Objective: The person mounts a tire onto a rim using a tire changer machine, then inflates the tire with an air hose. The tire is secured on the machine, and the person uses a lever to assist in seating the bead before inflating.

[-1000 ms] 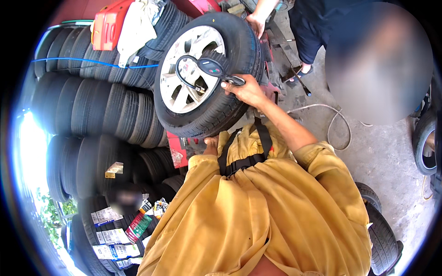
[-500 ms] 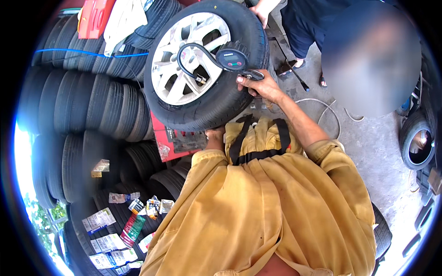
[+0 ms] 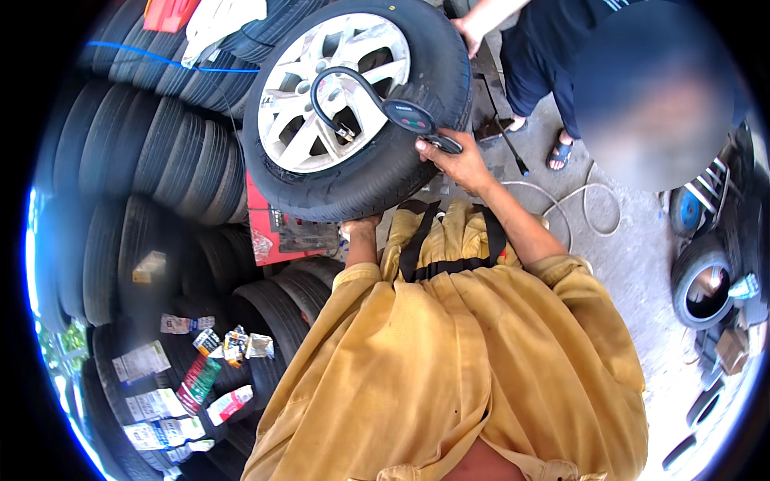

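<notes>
A car wheel point(image 3: 277, 160) with a silver spoked rim and black tire stands tilted in front of me. My right hand point(image 3: 459, 160) is closed around the handle of a tire pressure gauge point(image 3: 409, 117) with a dark round face. From the gauge a black hose point(image 3: 318, 100) curves over the spokes, and its brass-coloured end point(image 3: 345, 133) lies over the rim; whether it is on the valve cannot be made out. Under the tire's near edge is my left hand point(image 3: 363, 227), touching it, with its fingers hidden. At the far right edge, another person's hand point(image 3: 469, 36) touches the tire.
Stacked tires point(image 3: 152, 152) fill the left side, with labels on the nearer ones. A red tool case point(image 3: 261, 228) sits below the wheel. To the right, a pale hose point(image 3: 605, 224) loops over the concrete floor, near a person in dark clothes and a loose tire point(image 3: 702, 280).
My view has shifted slightly. The gauge has tilted in my right hand and its face is seen more edge-on. The other person's arm and foot show more.
</notes>
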### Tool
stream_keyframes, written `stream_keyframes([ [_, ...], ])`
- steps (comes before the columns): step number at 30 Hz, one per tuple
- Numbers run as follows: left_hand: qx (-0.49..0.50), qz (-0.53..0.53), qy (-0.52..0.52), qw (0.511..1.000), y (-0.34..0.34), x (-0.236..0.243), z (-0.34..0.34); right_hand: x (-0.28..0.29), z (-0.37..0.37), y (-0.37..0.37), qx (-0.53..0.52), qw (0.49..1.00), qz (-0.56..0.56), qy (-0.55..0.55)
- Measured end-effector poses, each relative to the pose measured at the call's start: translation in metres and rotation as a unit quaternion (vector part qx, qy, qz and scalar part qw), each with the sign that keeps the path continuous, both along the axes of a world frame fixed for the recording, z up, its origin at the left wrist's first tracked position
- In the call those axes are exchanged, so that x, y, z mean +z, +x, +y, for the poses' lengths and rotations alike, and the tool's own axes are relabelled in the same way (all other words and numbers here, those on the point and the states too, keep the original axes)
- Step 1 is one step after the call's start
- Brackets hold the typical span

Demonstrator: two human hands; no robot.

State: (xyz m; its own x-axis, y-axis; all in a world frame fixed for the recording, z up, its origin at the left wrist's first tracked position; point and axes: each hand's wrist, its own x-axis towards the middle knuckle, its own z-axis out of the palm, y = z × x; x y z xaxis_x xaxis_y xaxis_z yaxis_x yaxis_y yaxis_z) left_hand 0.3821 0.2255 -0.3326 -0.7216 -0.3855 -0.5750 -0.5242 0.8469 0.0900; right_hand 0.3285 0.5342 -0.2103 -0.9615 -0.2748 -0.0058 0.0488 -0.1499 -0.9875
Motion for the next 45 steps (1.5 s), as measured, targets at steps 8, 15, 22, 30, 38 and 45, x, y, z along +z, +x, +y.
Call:
stream_keyframes([
  [8, -0.053, -0.124, -0.051, 0.990, 0.002, 0.056, 0.035, 0.012, 0.012, -0.024, 0.059, 0.996, 0.008, 0.070],
  [15, 0.004, -0.102, -0.038, 0.994, 0.012, 0.029, 0.011, 0.001, 0.012, -0.024, 0.085, 0.992, 0.010, 0.092],
  [22, 0.044, -0.104, -0.026, 0.993, 0.006, 0.014, 0.007, -0.003, 0.019, -0.026, 0.095, 0.987, 0.009, 0.132],
  [30, 0.064, -0.110, -0.027, 0.992, 0.007, 0.007, 0.006, 0.014, 0.018, -0.034, 0.123, 0.983, 0.048, 0.125],
  [38, 0.078, -0.110, -0.033, 0.990, 0.003, 0.006, 0.003, 0.014, 0.023, -0.037, 0.146, 0.981, 0.027, 0.125],
  [45, 0.097, -0.104, -0.033, 0.989, 0.011, 0.002, 0.003, 0.012, 0.025, -0.044, 0.188, 0.975, 0.032, 0.116],
])
